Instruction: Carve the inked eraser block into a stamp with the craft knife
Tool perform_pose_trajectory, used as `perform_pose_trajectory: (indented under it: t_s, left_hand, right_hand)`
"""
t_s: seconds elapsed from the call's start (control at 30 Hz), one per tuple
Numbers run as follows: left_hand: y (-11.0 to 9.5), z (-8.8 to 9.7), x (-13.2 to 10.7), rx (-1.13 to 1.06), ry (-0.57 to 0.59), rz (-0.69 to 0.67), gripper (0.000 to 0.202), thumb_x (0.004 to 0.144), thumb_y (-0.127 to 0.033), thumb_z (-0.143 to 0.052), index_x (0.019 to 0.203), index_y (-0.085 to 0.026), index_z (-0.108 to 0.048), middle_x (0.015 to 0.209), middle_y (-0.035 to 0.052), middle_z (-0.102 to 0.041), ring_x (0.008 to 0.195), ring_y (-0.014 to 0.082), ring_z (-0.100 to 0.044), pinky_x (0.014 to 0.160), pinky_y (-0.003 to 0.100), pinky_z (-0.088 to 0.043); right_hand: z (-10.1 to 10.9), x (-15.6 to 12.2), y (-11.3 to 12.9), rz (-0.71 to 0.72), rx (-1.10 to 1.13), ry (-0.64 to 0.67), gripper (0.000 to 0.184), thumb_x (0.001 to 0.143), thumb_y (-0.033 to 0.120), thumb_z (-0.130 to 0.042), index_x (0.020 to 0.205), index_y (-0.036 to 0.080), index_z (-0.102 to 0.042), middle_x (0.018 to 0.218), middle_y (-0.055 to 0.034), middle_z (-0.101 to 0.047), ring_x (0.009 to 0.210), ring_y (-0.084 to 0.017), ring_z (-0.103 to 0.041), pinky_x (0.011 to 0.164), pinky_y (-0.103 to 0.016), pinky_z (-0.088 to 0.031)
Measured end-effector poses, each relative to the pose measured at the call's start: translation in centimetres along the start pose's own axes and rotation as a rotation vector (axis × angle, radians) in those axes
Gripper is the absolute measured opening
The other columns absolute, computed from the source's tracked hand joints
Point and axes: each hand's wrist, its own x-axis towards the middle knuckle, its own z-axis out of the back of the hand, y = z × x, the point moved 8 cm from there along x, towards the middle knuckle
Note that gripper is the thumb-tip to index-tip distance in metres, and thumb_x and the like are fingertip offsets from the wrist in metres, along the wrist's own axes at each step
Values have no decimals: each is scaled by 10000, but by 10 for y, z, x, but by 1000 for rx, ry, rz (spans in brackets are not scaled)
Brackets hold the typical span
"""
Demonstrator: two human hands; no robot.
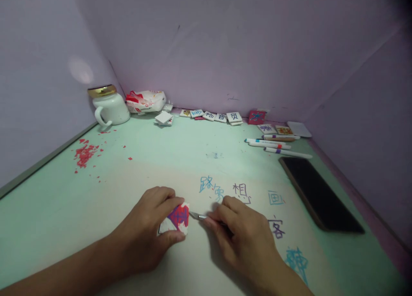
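My left hand (151, 227) pinches a small square block (176, 218) against the pale green table (135, 167); the block's top face is red and purple, its sides white. My right hand (241, 238) is closed round a thin carving knife (198, 216), whose metal tip points left and sits right beside the block's right edge. The knife's handle is hidden inside my fingers. Blue and purple characters (241, 195) are stamped on the table just beyond my right hand.
Red shavings (85, 153) lie at the far left. A white mug with a gold lid (108, 105), a crumpled bag (145, 101), a row of carved tiles (212, 115), several marker pens (277, 143) and a dark phone (318, 195) line the back and right. Purple walls enclose the table.
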Motion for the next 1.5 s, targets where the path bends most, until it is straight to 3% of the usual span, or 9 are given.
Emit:
perform_pose_trajectory:
  t_s: [0.6,0.9,1.17,1.5]
  left_hand:
    - [5,-1,-2,-8,11,4,396,872,-301,-610,1250,-229,-520,1172,97,-539,1067,269,-536,914,393,-482]
    - [3,0,0,-10,12,0,412,828,-232,-617,1232,-221,-536,1148,91,-562,1046,265,-552,895,380,-496]
    - [2,0,2,-24,10,-15,362,878,-317,-608,1220,-223,-540,1130,93,-566,1029,266,-551,879,401,-492]
    - [1,0,2,-17,-9,-20,361,867,-286,-607,1215,-213,-548,1133,97,-567,1026,267,-557,882,401,-491]
  right_hand:
    - [8,-3,-7,-91,51,-135,195,882,242,-541,720,201,-641,662,1,-621,556,-143,-584,499,-256,-343]
    - [-1,2,-1,-58,-8,-75,195,917,279,-536,785,226,-669,738,-1,-651,635,-175,-622,521,-271,-369]
    - [-2,1,0,-49,27,-49,183,905,254,-543,764,220,-654,731,2,-639,641,-171,-606,545,-271,-377]
    - [-3,2,1,-26,-2,-38,184,903,249,-548,749,212,-641,717,-3,-622,615,-162,-575,525,-260,-341]
